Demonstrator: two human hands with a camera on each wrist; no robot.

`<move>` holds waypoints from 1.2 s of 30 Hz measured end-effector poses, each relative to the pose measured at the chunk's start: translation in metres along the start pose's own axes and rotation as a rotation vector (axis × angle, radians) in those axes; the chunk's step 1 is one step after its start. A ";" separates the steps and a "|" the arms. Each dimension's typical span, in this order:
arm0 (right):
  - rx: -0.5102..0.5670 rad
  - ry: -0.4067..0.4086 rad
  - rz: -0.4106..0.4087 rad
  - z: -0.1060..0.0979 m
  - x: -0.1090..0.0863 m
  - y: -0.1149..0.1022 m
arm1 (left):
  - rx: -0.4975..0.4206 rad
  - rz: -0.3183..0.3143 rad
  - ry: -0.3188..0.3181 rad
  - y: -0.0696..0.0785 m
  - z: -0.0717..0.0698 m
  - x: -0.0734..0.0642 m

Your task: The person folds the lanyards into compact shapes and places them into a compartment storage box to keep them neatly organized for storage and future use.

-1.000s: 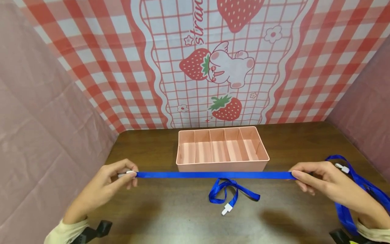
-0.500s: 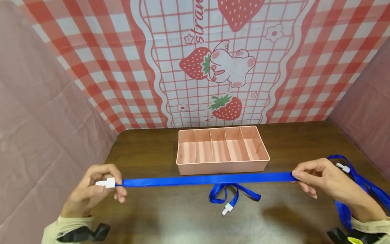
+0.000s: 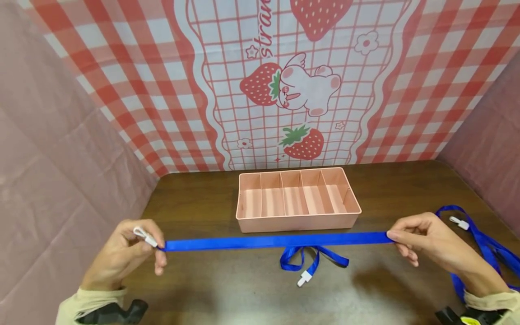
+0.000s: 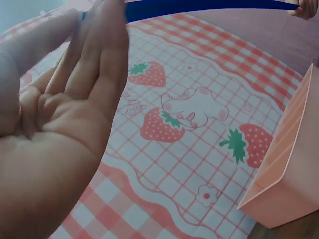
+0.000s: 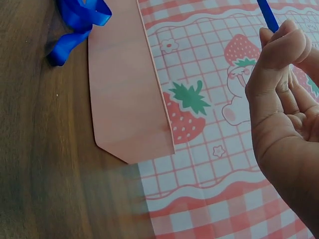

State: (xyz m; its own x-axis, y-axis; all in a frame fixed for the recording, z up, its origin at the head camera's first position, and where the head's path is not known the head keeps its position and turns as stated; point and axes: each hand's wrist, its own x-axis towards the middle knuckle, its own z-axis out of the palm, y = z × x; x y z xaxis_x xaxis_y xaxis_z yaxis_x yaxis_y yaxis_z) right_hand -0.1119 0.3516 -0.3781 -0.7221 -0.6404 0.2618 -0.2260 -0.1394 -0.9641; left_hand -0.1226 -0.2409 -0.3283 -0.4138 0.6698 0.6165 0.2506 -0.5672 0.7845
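A blue lanyard (image 3: pixel 276 241) is stretched flat between both hands above the table. At its left end, my left hand (image 3: pixel 122 255) pinches it beside the white plastic clip (image 3: pixel 145 236), which points up and left over the fingers. My right hand (image 3: pixel 430 246) pinches the other end between thumb and forefinger. In the left wrist view the blue band (image 4: pixel 209 10) runs from the left fingertips to the right hand (image 4: pixel 306 7). Below the band a second blue lanyard (image 3: pixel 292 262) lies loosely looped on the table, its white clip (image 3: pixel 304 278) towards me.
Behind the band stands a pink divided box (image 3: pixel 298 222) with several compartments. More blue lanyard (image 3: pixel 483 239) with a white clip (image 3: pixel 459 222) lies at the right, partly behind the right forearm. A strawberry-print cloth (image 3: pixel 292 90) hangs behind the wooden table (image 3: pixel 243 298).
My left hand has moved left and slightly down, and the lanyard's white clip has come into fuller view and tipped upward. The right hand has hardly moved. The looped lanyard stays in place.
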 end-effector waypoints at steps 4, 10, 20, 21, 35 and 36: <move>-0.017 0.018 0.006 0.000 0.000 -0.001 | 0.080 0.048 0.035 -0.005 0.003 0.006; -0.145 0.175 0.057 0.003 -0.001 -0.008 | 0.042 0.137 -0.080 -0.007 0.018 0.028; -0.193 0.177 0.040 0.002 -0.008 -0.004 | 0.226 -0.029 -0.056 -0.014 0.014 0.025; -0.195 0.158 0.031 0.001 -0.009 -0.002 | 0.265 -0.073 -0.039 -0.014 0.014 0.022; -0.455 0.229 0.023 0.054 0.012 -0.032 | 0.534 -0.261 0.079 -0.006 0.011 0.001; -0.476 0.234 0.027 0.059 0.016 -0.035 | 0.535 -0.274 0.080 -0.006 0.011 0.002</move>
State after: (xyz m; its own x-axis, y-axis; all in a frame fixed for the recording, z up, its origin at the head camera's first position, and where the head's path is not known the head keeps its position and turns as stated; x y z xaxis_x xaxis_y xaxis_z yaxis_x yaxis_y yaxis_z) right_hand -0.0771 0.3015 -0.3425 -0.8461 -0.4458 0.2923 -0.4377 0.2679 -0.8583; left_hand -0.1151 -0.2307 -0.3310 -0.5848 0.7073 0.3971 0.5228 -0.0457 0.8512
